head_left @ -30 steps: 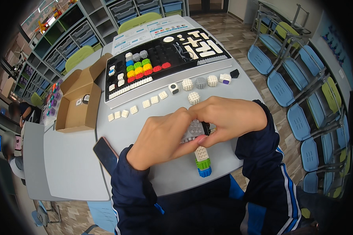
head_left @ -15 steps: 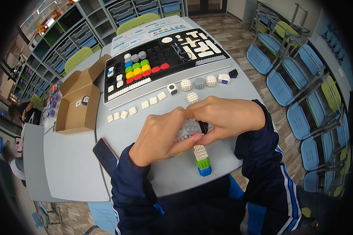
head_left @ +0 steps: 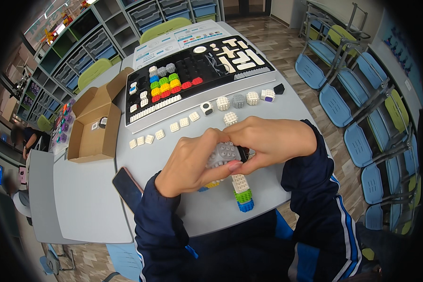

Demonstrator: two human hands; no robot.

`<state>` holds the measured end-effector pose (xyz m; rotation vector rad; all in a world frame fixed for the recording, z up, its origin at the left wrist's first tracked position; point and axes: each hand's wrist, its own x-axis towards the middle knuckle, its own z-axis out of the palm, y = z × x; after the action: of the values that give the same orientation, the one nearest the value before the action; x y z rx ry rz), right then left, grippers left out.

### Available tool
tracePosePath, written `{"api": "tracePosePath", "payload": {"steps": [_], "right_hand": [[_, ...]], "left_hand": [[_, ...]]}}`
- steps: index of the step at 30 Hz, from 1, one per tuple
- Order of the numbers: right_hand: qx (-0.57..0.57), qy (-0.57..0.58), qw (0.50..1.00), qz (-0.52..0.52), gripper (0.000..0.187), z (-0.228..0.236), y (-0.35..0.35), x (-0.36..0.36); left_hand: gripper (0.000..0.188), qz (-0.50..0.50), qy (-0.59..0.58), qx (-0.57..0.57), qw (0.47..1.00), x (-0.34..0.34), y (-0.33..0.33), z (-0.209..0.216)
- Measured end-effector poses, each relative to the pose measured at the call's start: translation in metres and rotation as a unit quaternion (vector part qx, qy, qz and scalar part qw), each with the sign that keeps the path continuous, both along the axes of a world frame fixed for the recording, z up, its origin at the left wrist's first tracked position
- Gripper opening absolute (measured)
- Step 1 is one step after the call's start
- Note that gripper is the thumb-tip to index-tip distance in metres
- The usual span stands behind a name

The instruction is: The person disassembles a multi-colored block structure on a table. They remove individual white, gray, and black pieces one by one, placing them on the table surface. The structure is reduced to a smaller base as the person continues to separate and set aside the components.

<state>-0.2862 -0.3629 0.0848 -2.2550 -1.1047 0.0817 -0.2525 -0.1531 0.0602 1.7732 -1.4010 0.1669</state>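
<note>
- Grasping a grey studded plastic block [head_left: 225, 152] with the bent fingers of the left hand [head_left: 184, 164], curled round from the left.
- Enclosing the same block from the right with the bent fingers of the right hand [head_left: 270, 141], thumb tips close together along its near side.
- Showing a small black plastic part [head_left: 244, 153] just right of the block, partly covered by the right-hand fingers.
- Below the thumbs, toward the body, a column of white [head_left: 240, 183], green [head_left: 243, 197] and blue [head_left: 245, 207] studded plastic blocks; impossible to tell whether joined to the grey block.
- Peeping out under the left-hand fingers, a yellow-and-blue plastic piece [head_left: 210, 186], mostly hidden.
- Just beyond the fingers, a white studded plastic cube [head_left: 230, 118] on the light grey table [head_left: 270, 188].
- Farther beyond the fingers, a grey studded plastic cube [head_left: 238, 100] between white ones.
- Ahead and left of the fingers, seven flat white square plastic tiles [head_left: 160, 134].
- Past these, farthest from the fingers, a silver-sided tray with a black insert [head_left: 192, 105], holding colourful blocks [head_left: 164, 86].
- Left of the left-hand fingers, a dark-screened phone [head_left: 126, 185].
</note>
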Motion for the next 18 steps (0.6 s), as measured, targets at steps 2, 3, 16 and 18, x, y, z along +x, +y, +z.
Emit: {"api": "tracePosePath", "payload": {"steps": [2, 3, 16, 18], "right_hand": [[-0.003, -0.007, 1.000, -0.001, 0.044, -0.001, -0.001, -0.001], [-0.007, -0.003, 1.000, -0.003, 0.044, -0.002, -0.002, -0.001], [-0.003, 0.040, 0.999, 0.015, 0.040, 0.008, 0.006, -0.010], [-0.021, 0.035, 0.999, 0.009, 0.048, 0.010, 0.006, -0.010]], "left_hand": [[0.041, 0.003, 0.010, 0.023, 1.000, -0.001, 0.000, 0.001], [0.042, 0.009, 0.023, 0.048, 0.999, -0.002, 0.002, 0.003], [0.038, -0.009, 0.122, 0.018, 0.992, -0.002, 0.017, 0.015], [0.044, -0.027, 0.184, -0.066, 0.980, -0.003, 0.018, 0.011]]}}
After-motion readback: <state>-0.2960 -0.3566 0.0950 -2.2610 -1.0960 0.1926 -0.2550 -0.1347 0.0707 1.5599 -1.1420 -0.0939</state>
